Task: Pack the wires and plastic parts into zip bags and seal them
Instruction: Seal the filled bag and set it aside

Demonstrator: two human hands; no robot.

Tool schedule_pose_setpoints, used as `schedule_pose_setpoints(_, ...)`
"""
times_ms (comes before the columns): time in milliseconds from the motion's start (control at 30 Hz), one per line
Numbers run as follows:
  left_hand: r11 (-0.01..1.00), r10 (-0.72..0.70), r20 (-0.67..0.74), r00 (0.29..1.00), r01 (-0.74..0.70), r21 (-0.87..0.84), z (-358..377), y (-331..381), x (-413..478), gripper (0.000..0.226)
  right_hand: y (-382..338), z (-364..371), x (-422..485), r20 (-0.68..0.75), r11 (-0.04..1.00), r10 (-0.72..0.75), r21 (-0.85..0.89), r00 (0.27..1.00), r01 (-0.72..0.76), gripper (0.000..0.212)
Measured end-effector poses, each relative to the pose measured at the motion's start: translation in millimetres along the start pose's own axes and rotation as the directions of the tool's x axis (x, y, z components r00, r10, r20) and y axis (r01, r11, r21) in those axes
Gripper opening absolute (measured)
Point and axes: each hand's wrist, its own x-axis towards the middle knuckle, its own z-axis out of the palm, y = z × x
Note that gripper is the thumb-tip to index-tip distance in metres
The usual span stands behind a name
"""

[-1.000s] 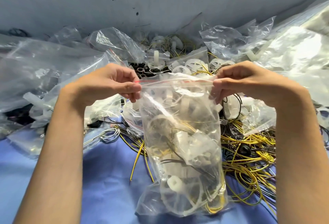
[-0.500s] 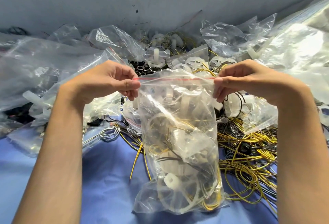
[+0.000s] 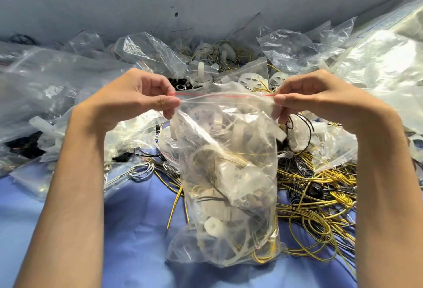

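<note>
A clear zip bag (image 3: 226,173) stands upright on the blue cloth, filled with white plastic parts and yellow and black wires. Its red-lined zip strip (image 3: 224,96) runs across the top. My left hand (image 3: 135,97) pinches the strip's left end between thumb and fingers. My right hand (image 3: 313,95) pinches the right end the same way. The strip is stretched taut between both hands. Whether the zip is closed along its length I cannot tell.
Loose yellow and black wires (image 3: 318,198) lie tangled right of the bag. White plastic wheels (image 3: 250,79) and spools sit behind it. Crumpled clear bags (image 3: 45,86) pile up at the left and at the far right (image 3: 377,63). Blue cloth (image 3: 132,230) covers the table front.
Both hands have drawn the zip strip slightly tighter and a little farther apart. The bag's bottom has settled a bit lower on the cloth.
</note>
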Motion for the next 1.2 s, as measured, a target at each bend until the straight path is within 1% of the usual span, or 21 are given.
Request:
schedule_pose_setpoints(67,0.999,-0.031,0.034,0.999,0.031,0.01,1.5,-2.7,0.6,0.019,0.2,1.8,0.4,0.009,1.0,0.01,-0.004,1.0,-0.01,0.027)
schedule_pose_setpoints(133,0.999,-0.047,0.05,0.998,0.046,0.007,1.2,-4.7,1.2,0.016,1.1,2.0,1.4,-0.001,1.0,0.016,-0.01,1.0,-0.016,0.028)
schedule_pose_setpoints(233,0.999,-0.035,0.026,0.999,0.034,0.009,-0.2,-5.0,1.9,0.012,2.3,0.9,1.9,-0.014,1.0,0.012,-0.01,1.0,-0.012,0.027)
schedule_pose_setpoints(367,0.999,-0.021,0.002,1.0,0.02,0.036,3.2,-2.3,2.9,0.014,4.5,0.0,3.1,-0.028,0.998,-0.003,-0.067,1.0,0.001,0.029)
schedule_pose_setpoints(467,0.999,0.006,-0.02,1.0,-0.005,0.042,5.6,1.7,4.1,0.014,3.4,0.8,3.1,-0.033,0.994,-0.012,-0.11,0.999,0.009,0.017)
schedule_pose_setpoints(533,0.999,0.018,-0.03,0.999,-0.017,0.035,7.2,3.5,4.8,0.014,2.4,0.7,2.1,-0.04,0.997,-0.01,-0.08,0.999,0.007,0.015)
schedule_pose_setpoints(567,0.999,0.019,-0.036,0.999,-0.018,0.033,7.7,3.8,5.0,0.014,1.9,0.7,1.8,-0.039,0.998,-0.01,-0.059,0.999,0.007,0.017)
schedule_pose_setpoints(667,0.999,-0.007,-0.021,1.0,0.008,0.051,8.8,2.7,4.9,0.015,2.7,2.1,2.4,-0.008,0.999,-0.006,-0.052,1.0,0.005,0.035)
schedule_pose_setpoints(700,0.998,-0.019,-0.011,1.0,0.02,0.056,9.1,2.4,5.0,0.016,3.4,2.6,3.0,-0.007,0.999,-0.004,-0.047,1.0,0.004,0.037)
schedule_pose_setpoints(767,0.998,-0.027,-0.008,1.0,0.027,0.06,11.4,2.2,6.0,0.017,5.1,2.6,4.3,-0.012,0.999,-0.001,-0.045,1.0,0.001,0.032)
schedule_pose_setpoints(867,0.999,-0.018,-0.03,0.999,0.019,0.046,14.7,3.0,7.8,0.017,6.3,1.2,4.8,-0.018,0.998,-0.005,-0.063,1.0,0.004,0.016)
schedule_pose_setpoints(967,0.999,0.017,-0.028,0.999,-0.016,0.041,13.5,5.2,7.8,0.014,6.2,2.1,5.1,-0.03,0.997,-0.027,-0.069,0.999,0.025,0.013)
schedule_pose_setpoints(1067,0.999,0.036,-0.029,0.999,-0.035,0.029,11.4,5.6,6.4,0.014,4.7,3.4,7.0,-0.025,0.996,-0.051,-0.071,0.998,0.049,0.016)
schedule_pose_setpoints(1200,0.999,0.029,-0.014,0.999,-0.029,0.015,12.6,4.0,6.9,0.012,3.3,4.7,7.9,-0.014,0.997,-0.053,-0.06,0.998,0.053,0.036)
